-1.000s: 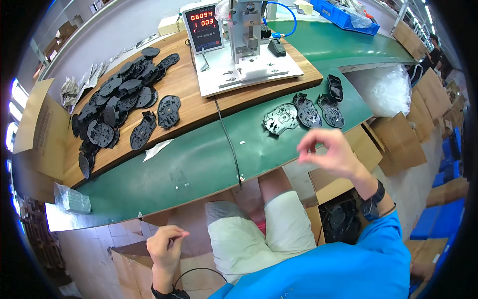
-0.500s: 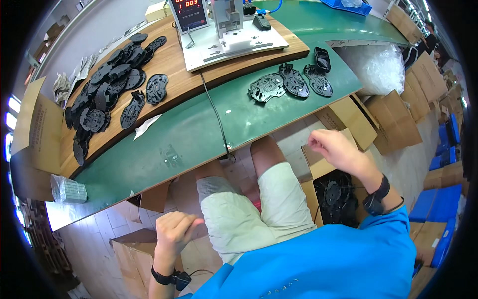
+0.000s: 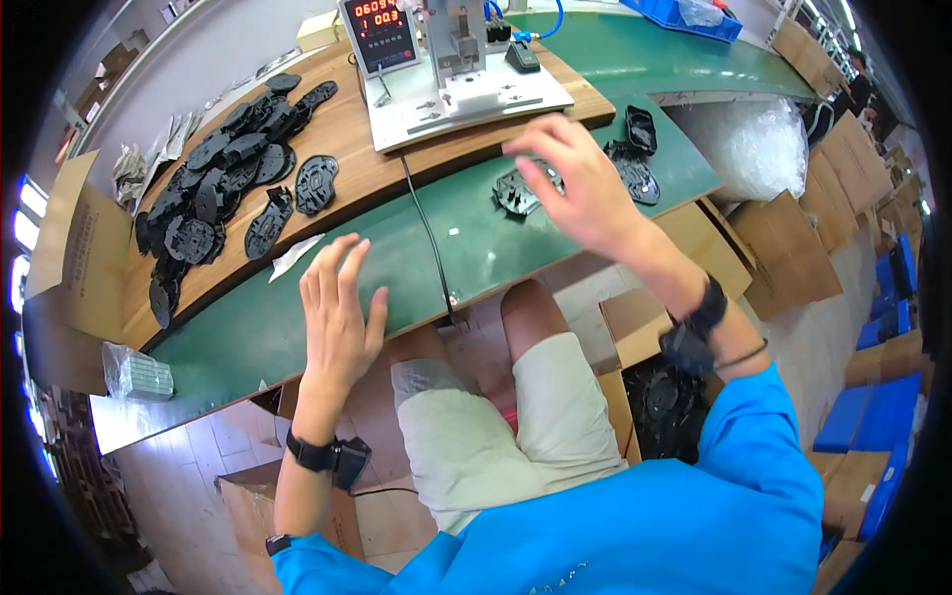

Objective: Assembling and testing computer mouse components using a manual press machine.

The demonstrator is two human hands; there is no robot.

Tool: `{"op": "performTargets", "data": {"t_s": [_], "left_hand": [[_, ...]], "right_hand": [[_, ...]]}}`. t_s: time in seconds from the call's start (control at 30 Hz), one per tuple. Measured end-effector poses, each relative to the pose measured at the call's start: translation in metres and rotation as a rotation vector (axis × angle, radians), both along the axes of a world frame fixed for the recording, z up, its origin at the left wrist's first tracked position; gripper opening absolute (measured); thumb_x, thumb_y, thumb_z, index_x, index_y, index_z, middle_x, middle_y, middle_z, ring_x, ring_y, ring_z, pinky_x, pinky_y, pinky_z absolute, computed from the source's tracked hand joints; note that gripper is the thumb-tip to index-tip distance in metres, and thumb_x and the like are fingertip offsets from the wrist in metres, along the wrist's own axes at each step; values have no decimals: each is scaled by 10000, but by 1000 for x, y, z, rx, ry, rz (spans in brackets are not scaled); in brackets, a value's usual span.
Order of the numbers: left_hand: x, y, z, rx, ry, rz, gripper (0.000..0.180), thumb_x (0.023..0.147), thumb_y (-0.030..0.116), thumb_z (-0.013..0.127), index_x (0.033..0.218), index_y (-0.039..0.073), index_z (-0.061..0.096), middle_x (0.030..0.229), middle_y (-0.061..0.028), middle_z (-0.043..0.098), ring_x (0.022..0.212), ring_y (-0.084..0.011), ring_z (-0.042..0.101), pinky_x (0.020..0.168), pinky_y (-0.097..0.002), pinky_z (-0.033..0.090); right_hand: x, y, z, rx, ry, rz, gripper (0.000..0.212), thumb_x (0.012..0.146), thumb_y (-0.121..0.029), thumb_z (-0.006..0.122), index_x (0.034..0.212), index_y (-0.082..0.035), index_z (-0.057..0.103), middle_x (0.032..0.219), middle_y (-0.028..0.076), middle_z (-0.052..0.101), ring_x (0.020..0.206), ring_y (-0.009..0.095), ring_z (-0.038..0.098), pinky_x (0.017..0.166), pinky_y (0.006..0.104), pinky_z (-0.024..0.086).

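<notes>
My left hand [image 3: 342,307] hovers at the front edge of the green bench [image 3: 397,243], fingers spread and holding nothing. Over the bench's right part is my right hand [image 3: 580,188], open, with its fingers apart and nothing visible in them. Beneath and beside it lie flat black plastic shell parts; one part [image 3: 516,193] shows left of the hand, another [image 3: 637,178] to its right, and the hand hides what lies between. A deeper black shell [image 3: 641,130] sits just behind. Two separate black parts [image 3: 315,184] [image 3: 268,224] lie on the wooden board, beyond my left hand.
A heap of black parts [image 3: 208,193] covers the wooden board's left side. At the back stands a bench machine [image 3: 456,59] with a red-digit display [image 3: 379,38]. A black cable [image 3: 424,218] crosses the bench. A carton [image 3: 669,392] of black parts stands below, right of my legs.
Both hands have risen from beside my lap and moved forward to the bench. The left fingers have spread out, and the right hand has come over the black parts.
</notes>
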State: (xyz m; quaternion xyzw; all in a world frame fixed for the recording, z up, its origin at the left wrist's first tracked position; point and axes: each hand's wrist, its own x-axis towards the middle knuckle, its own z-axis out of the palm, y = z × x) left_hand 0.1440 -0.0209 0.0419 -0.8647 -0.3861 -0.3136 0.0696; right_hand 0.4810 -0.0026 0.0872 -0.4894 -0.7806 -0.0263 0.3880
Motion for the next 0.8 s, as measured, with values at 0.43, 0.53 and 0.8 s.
{"op": "performTargets", "data": {"t_s": [0.43,0.53,0.8], "left_hand": [[-2,11,-22,-179,-161,129,483,948,74,633,1403,5,483,1476,-226,471,1358,-433,458,1167,-512,359],[-3,12,-24,-177,-167,128,470,944,71,632,1387,5,490,1471,-226,471,1348,-433,462,1159,-511,367],[-1,11,-24,-173,-167,131,419,935,57,638,1333,-1,519,1474,-229,463,1340,-434,464,1144,-511,382]], "right_hand": [[-3,148,-34,-50,-265,-349,478,1070,-463,488,1452,-209,626,1514,271,466,1411,440,404,1150,597,328],[-1,144,-34,9,-291,-292,458,1070,-450,492,1438,-226,646,1502,266,481,1403,442,410,1149,594,329],[11,139,-31,36,-270,-332,415,1065,-422,515,1397,-239,685,1486,242,499,1385,431,431,1119,604,351]]}}
